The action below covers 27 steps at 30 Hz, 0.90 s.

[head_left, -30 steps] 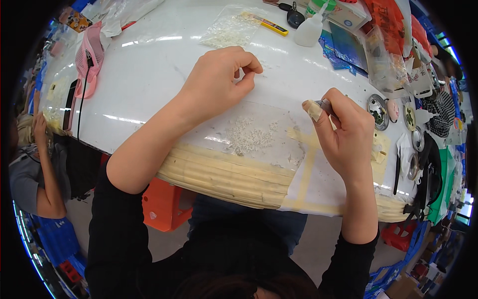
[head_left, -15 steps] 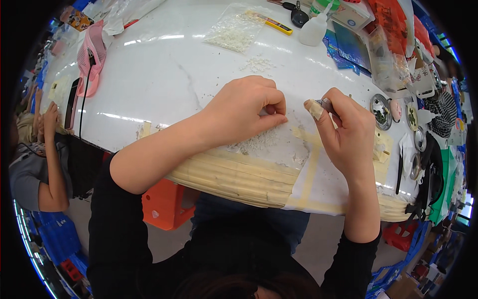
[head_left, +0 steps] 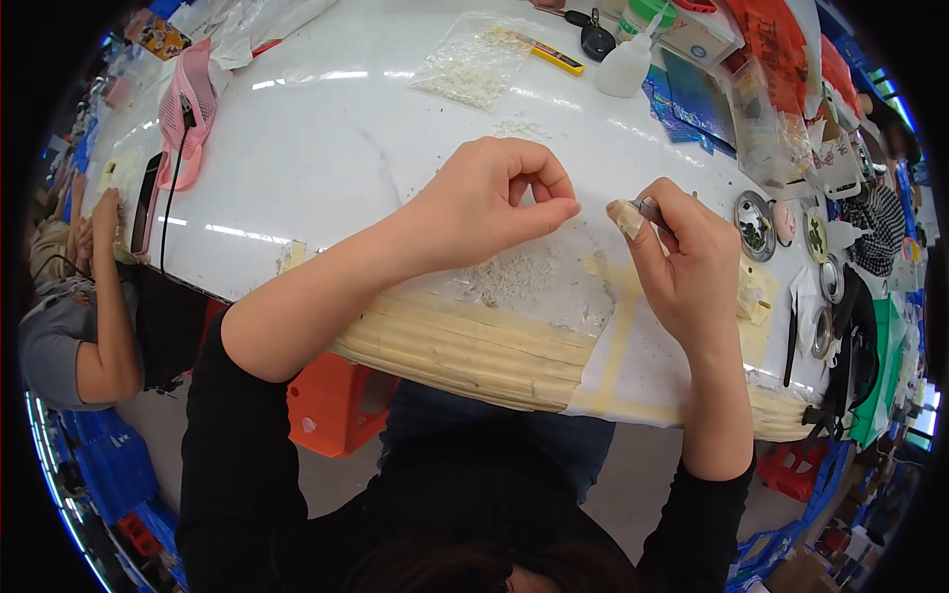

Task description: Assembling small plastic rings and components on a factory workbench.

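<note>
My left hand [head_left: 484,203] is raised over the table, thumb and forefinger pinched together; anything between the tips is too small to make out. Beneath it lies a scatter of small white bits [head_left: 514,278], with a second small scatter farther back. To the right, my right hand [head_left: 692,262] is closed on a small grey piece [head_left: 649,211], mostly hidden by the fingers. Cream tape [head_left: 625,219] wraps the thumb of that hand. A short gap separates the two hands.
Masking tape covers the table's near edge [head_left: 465,346]. A clear bag of white bits [head_left: 470,74], a yellow cutter [head_left: 556,57] and a white squeeze bottle [head_left: 625,67] lie at the back. Small metal dishes [head_left: 754,225] stand right. Another person's arm [head_left: 104,296] is far left.
My left hand has lifted slightly and turned, its thumb and forefinger now pinched more plainly in view. The right hand has hardly moved and keeps its hold on the grey piece.
</note>
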{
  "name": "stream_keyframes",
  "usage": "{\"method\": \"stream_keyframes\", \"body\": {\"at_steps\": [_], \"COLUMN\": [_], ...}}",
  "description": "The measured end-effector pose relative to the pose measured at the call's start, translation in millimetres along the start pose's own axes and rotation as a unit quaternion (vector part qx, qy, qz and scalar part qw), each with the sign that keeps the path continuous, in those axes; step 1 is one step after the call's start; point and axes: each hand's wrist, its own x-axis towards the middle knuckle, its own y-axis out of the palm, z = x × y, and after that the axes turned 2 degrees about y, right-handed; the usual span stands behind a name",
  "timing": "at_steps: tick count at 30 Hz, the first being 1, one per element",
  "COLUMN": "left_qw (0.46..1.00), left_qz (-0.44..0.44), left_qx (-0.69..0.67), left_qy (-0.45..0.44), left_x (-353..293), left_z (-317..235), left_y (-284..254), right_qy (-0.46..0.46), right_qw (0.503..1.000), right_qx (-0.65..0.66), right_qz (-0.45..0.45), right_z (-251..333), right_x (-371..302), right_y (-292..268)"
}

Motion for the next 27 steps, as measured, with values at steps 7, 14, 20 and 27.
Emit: {"method": "stream_keyframes", "body": {"at_steps": [7,14,20,27], "left_qw": [0.879,0.854,0.950,0.959], "left_qz": [0.089,0.114,0.016,0.022], "left_qx": [-0.447,-0.487,-0.307,-0.284], "left_qy": [-0.140,-0.144,-0.047,-0.011], "left_x": [-1,-6,-12,-12], "left_z": [0,-1,-5,-6], "left_y": [-1,7,10,6], "right_qy": [-0.022,-0.057,-0.049,-0.053], "right_qw": [0.986,0.981,0.983,0.980], "right_qx": [0.161,0.169,0.164,0.179], "right_qz": [-0.047,-0.072,-0.061,-0.074], "right_z": [15,12,14,13], "right_x": [-5,-6,-7,-6], "right_y": [3,9,7,6]}}
